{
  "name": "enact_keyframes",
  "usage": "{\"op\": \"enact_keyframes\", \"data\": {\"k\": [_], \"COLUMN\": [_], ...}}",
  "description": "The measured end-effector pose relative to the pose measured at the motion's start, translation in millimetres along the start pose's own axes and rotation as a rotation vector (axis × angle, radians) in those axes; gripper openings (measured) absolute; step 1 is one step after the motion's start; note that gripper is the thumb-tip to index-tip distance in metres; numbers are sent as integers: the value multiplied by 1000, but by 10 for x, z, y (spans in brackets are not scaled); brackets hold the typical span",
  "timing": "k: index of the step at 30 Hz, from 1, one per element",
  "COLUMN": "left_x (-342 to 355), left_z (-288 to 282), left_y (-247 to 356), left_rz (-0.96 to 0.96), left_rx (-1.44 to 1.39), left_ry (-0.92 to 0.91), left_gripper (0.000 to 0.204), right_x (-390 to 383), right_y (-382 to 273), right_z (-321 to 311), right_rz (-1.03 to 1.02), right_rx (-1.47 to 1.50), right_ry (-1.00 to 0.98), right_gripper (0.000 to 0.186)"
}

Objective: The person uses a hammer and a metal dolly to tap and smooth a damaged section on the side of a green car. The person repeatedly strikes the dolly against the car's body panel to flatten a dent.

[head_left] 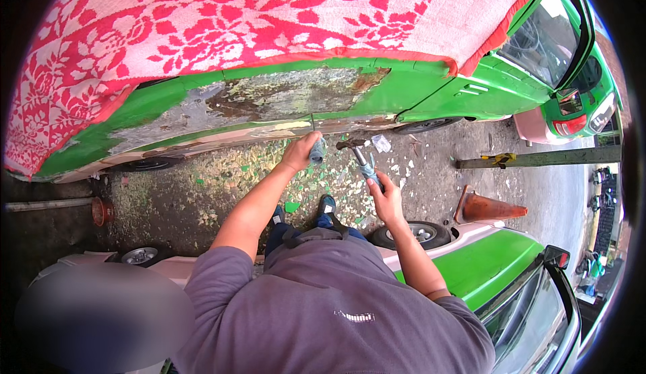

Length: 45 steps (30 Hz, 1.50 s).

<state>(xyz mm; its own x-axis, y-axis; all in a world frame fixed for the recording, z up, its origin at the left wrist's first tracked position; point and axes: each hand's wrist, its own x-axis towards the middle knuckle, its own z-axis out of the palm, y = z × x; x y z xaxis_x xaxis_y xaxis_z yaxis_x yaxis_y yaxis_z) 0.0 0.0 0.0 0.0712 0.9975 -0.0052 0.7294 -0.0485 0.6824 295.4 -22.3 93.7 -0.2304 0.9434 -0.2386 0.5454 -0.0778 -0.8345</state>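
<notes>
My left hand (pixel 298 153) is closed around a tool wrapped in blue-grey cloth (pixel 317 151). A thin dark line rises from it toward the lower edge of the green car body (pixel 417 91); whether that line is its blade I cannot make out. To the right, my right hand (pixel 388 202) grips a hammer (pixel 359 153) by its handle, which has a light blue wrapping. The hammer's dark head points up and left, apart from the left-hand tool. Before me, a stretch of the car's side is stripped to a rough, grey-brown patch (pixel 269 95).
A red-and-white floral cloth (pixel 256 17) covers the car's top. Paint flakes (pixel 202 185) litter the ground. Behind me stands another green-and-pink car (pixel 471 266). An orange cone (pixel 491 207) lies on its side at right, near a metal post (pixel 538 160). A red bucket (pixel 103 211) is at left.
</notes>
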Motion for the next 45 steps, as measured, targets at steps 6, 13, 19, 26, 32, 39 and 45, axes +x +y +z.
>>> {"op": "enact_keyframes", "data": {"k": [6,13,19,26,32,39,45], "left_x": [64,81,173,183,184,157,260], "left_z": [85,-56,-110,-84,-113,-76,-159], "left_y": [-6,76,71,30,80,14,13], "left_rz": [189,156,150,145,174,153,176], "left_rx": [-34,-24,-74,-123,-114,-108,-148], "left_ry": [95,20,12,40,40,20,16], "left_gripper": [48,40,36,36,37,34,30], "right_x": [-38,-183,-24,101,140,49,43], "right_y": [-47,126,252,186,222,264,275], "right_z": [-74,67,285,295,351,429,405], "right_rz": [-8,-337,-664,-731,-653,-591,-586], "right_rx": [-77,-162,-368,-341,-324,-328,-292], "right_ry": [-14,18,104,99,72,55,90], "right_gripper": [40,38,36,37,36,36,37]}}
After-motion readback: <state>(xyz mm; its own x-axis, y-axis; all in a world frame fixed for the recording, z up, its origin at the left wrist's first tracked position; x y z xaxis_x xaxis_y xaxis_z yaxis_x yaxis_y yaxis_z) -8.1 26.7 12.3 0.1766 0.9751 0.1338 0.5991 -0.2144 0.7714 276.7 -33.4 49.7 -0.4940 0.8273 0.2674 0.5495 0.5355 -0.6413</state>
